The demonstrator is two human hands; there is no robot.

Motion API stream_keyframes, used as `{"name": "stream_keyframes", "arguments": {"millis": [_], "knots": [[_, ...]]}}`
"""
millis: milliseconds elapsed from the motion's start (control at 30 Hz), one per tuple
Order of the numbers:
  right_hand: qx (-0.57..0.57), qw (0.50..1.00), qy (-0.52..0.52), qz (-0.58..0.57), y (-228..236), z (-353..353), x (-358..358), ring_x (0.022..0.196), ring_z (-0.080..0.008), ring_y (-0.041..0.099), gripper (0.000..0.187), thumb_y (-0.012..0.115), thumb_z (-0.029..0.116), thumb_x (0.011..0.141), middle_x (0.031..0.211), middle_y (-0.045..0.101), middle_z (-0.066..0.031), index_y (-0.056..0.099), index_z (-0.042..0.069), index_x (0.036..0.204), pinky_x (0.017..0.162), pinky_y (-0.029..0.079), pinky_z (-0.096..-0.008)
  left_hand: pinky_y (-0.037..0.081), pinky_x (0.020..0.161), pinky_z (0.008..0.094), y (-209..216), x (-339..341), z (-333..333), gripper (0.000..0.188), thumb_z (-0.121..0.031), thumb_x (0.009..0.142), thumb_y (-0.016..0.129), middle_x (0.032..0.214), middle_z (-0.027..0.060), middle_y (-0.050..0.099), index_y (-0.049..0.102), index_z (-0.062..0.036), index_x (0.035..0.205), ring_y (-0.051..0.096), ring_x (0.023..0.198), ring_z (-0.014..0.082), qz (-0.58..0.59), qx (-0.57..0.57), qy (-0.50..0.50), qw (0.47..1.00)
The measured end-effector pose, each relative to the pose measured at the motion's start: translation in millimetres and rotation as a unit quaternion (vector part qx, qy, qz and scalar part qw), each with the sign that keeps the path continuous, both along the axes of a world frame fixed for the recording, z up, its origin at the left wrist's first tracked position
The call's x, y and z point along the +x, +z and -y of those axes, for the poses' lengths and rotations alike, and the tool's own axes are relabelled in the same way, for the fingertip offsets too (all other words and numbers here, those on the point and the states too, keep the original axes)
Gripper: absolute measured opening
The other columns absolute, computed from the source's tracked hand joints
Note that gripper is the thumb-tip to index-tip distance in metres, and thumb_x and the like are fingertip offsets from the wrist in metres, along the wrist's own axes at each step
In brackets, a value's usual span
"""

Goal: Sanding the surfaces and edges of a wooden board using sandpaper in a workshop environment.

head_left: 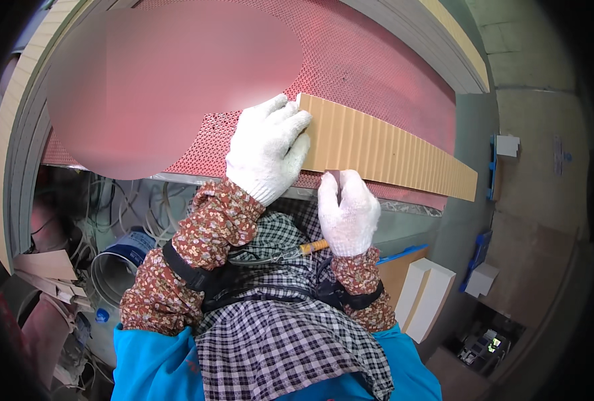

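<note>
A long tan board point(390, 150) with a ribbed face lies slantwise on a red perforated mat point(370, 60). At the board's left end, my left hand point(267, 147), in a white knit glove, grips the end with thumb and fingers. My right hand point(349, 214), gloved the same way, is closed at the board's near edge. Between its thumb and forefinger shows a thin dark reddish-brown piece point(338, 176), mostly hidden, perhaps a bit of sandpaper. The fingertips touch or nearly touch the board's edge.
Pale wooden frame edges point(16, 154) border the mat. A blue-and-grey can point(120, 257), cables and wood scraps point(46, 271) sit at lower left. White blocks point(424, 301) stand at lower right. A tool with an orange handle point(314, 247) lies against my checked apron. A blurred patch covers the upper left.
</note>
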State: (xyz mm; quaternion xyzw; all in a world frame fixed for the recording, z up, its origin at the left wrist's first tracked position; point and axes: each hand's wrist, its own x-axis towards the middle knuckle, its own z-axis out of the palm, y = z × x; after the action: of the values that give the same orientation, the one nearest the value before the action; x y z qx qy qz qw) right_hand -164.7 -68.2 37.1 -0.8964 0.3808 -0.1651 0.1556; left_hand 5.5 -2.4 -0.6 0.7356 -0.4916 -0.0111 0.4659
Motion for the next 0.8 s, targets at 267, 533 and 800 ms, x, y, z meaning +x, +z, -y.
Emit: {"name": "stream_keyframes", "arguments": {"millis": [267,533,800], "knots": [[-0.039,0.999,0.034,-0.008,-3.2,24.6,24.6,0.069,-0.0371,0.073,0.014,0.07,0.02,0.099,0.079,0.072,-0.0181,0.07,0.007,0.093,0.063,0.058,-0.0467,0.048,0.099,0.0464,-1.1,2.2,-0.6,0.024,-0.003,0.084,0.076,0.107,0.0125,0.071,0.071,-0.0006,0.107,0.064,0.108,0.0319,-0.005,-0.004,-0.004,1.0],[-0.026,0.991,0.024,-0.131,5.6,103.2,94.9,0.083,-0.04,0.076,0.036,0.055,0.032,0.104,0.086,0.075,-0.0237,0.07,-0.001,0.102,0.082,0.059,-0.0526,0.047,0.094,0.0449,0.4,2.6,1.9,0.023,-0.003,0.084,0.075,0.105,0.011,0.07,0.07,-0.0007,0.107,0.062,0.102,0.0305,0.001,-0.019,-0.01,1.0],[-0.048,0.996,0.029,-0.066,-1.0,45.2,45.0,0.074,-0.0377,0.075,0.023,0.062,0.026,0.103,0.084,0.075,-0.0182,0.07,0.006,0.099,0.069,0.06,-0.0491,0.048,0.101,0.0459,-1.0,1.2,-0.9,0.023,-0.005,0.085,0.076,0.106,0.0113,0.071,0.072,-0.0006,0.107,0.064,0.108,0.0303,-0.007,0.0,-0.006,1.0]]}}
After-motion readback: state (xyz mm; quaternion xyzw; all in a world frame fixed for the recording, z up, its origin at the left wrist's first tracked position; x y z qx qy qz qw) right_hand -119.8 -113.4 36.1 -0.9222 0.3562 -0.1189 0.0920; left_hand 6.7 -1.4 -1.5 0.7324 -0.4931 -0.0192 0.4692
